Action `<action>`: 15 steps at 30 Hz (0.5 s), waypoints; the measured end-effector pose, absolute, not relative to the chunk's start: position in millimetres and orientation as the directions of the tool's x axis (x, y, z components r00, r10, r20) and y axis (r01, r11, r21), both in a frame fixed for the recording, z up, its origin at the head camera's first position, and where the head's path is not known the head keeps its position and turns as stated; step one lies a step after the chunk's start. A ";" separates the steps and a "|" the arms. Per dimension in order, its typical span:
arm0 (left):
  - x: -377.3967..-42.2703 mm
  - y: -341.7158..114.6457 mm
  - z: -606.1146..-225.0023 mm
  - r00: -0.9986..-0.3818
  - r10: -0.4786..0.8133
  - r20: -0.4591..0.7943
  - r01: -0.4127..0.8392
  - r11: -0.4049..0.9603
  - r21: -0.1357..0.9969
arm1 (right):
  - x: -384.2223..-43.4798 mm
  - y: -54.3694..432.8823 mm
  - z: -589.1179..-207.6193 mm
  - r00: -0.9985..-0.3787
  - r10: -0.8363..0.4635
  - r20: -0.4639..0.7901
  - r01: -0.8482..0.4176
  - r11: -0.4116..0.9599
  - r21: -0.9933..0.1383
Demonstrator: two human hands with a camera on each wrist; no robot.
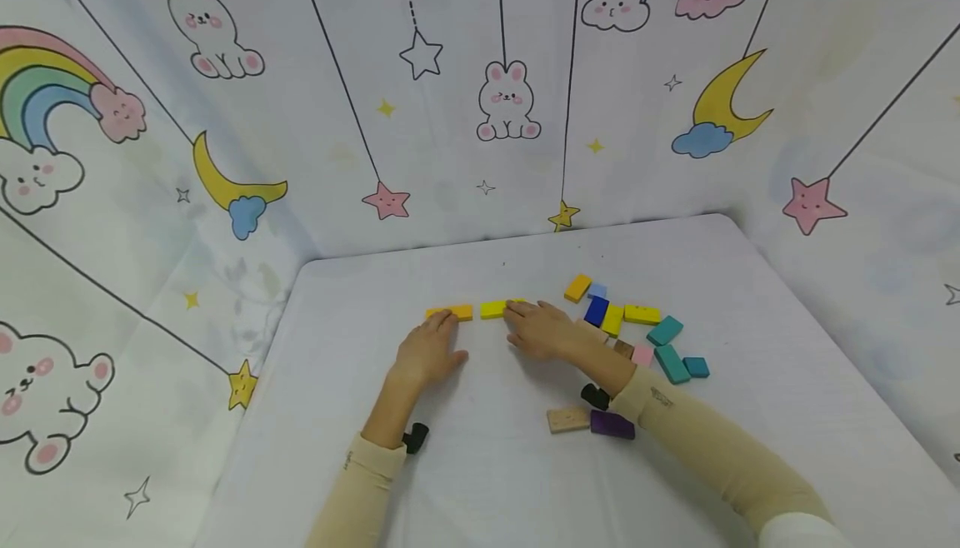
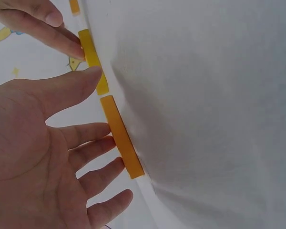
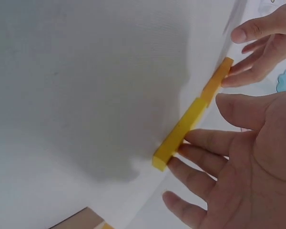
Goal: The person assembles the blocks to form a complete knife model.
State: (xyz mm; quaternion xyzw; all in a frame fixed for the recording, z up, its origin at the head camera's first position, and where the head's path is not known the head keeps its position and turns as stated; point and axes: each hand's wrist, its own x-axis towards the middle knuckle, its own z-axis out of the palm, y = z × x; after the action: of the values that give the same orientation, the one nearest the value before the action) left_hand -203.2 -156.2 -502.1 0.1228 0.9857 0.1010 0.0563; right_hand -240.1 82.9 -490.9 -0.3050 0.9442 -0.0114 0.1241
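Observation:
An orange block (image 1: 462, 312) and a yellow block (image 1: 492, 310) lie end to end on the white table, a small gap between them. My left hand (image 1: 427, 354) has its fingertips on the orange block, the thumb held apart. In the left wrist view, several fingers touch the long side of the orange block (image 2: 122, 138). My right hand (image 1: 542, 330) touches the yellow block the same way. The right wrist view shows its fingertips against the side of the yellow block (image 3: 179, 134), thumb free. Neither hand is curled round a block.
Right of my right hand lies a loose group of blocks, among them an orange one (image 1: 577, 287), a dark blue one (image 1: 596, 311) and a teal one (image 1: 671, 363). Nearer me, a wooden block (image 1: 567, 420) and a purple block (image 1: 612, 425) lie side by side under my right forearm.

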 end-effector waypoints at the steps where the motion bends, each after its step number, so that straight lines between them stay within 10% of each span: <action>1: -204.0 -156.5 -502.4 -0.964 0.250 -0.089 0.227 0.951 0.210 | -240.7 81.1 -490.6 -0.784 -0.578 -0.227 -0.573 0.814 -0.096; 15: -210.0 -159.9 -502.9 -0.963 0.253 -0.091 0.229 0.948 0.220 | -249.4 62.6 -489.9 -0.784 -0.572 -0.240 -0.574 0.816 -0.069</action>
State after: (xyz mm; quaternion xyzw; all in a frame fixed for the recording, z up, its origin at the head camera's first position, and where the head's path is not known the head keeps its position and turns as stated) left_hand -210.0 -159.9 -502.9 0.1223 0.9852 0.1044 0.0591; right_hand -249.4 62.6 -489.9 -0.3034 0.9445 0.0039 0.1256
